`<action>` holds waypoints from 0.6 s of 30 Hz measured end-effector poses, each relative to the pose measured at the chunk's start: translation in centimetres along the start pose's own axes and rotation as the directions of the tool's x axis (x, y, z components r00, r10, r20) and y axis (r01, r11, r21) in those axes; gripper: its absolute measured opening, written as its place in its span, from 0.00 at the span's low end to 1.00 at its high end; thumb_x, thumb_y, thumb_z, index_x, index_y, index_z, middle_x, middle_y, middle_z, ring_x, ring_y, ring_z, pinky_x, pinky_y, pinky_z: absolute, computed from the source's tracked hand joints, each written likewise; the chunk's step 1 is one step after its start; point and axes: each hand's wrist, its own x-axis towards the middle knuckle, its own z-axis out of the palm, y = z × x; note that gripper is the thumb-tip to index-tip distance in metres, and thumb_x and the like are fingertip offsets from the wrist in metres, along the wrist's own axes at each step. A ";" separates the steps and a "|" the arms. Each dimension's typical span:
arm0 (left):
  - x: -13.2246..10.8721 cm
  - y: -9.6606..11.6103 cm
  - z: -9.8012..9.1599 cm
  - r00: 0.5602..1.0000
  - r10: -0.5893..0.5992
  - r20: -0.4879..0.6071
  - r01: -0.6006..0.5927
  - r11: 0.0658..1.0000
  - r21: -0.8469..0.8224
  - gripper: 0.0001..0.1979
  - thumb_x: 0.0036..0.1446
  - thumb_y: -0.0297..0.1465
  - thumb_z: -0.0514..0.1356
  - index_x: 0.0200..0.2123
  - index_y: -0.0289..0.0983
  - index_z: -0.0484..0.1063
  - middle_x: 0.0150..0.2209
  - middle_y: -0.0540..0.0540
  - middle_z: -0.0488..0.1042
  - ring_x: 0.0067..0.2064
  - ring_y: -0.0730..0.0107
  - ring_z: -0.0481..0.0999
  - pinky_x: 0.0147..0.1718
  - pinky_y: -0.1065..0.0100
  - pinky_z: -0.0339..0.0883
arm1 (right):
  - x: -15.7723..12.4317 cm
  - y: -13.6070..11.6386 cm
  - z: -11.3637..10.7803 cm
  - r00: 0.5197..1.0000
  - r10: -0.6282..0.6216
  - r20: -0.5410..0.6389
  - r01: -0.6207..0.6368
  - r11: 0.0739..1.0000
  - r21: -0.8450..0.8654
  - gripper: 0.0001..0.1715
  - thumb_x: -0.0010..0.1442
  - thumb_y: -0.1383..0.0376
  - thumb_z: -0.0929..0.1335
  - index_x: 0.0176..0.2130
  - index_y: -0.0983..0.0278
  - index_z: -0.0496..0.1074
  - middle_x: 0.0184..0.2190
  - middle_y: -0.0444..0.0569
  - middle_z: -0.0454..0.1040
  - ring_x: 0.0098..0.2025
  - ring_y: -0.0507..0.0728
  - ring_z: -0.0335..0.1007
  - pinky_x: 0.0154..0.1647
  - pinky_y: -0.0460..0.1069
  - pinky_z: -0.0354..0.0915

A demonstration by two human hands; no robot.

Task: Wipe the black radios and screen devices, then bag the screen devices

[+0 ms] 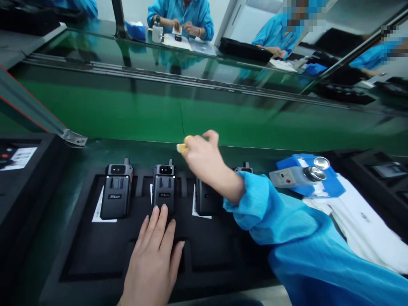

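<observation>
Riton handset point(164, 185) sits in the black tray point(92, 255), eleven o'clock; left hand point(153, 255), open, touches its lower end: press lightly, evenly; right hand point(204, 157) curls at twelve, cannot tell on what

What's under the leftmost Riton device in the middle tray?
A white sheet shows beneath the Riton device, at its left and bottom edges; the rest is covered and can't be seen.
</observation>
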 end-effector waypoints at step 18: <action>0.2 0.3 -0.3 0.999 -0.016 -0.031 0.014 0.997 -0.080 0.14 0.61 0.29 0.52 0.45 0.28 0.72 0.55 0.31 0.69 0.57 0.47 0.67 0.48 0.49 0.69 | -5.6 -0.3 -1.7 0.972 -0.146 -0.182 0.132 0.987 -0.089 0.20 0.63 0.72 0.57 0.32 0.62 0.76 0.32 0.45 0.72 0.33 0.51 0.60 0.47 0.55 0.41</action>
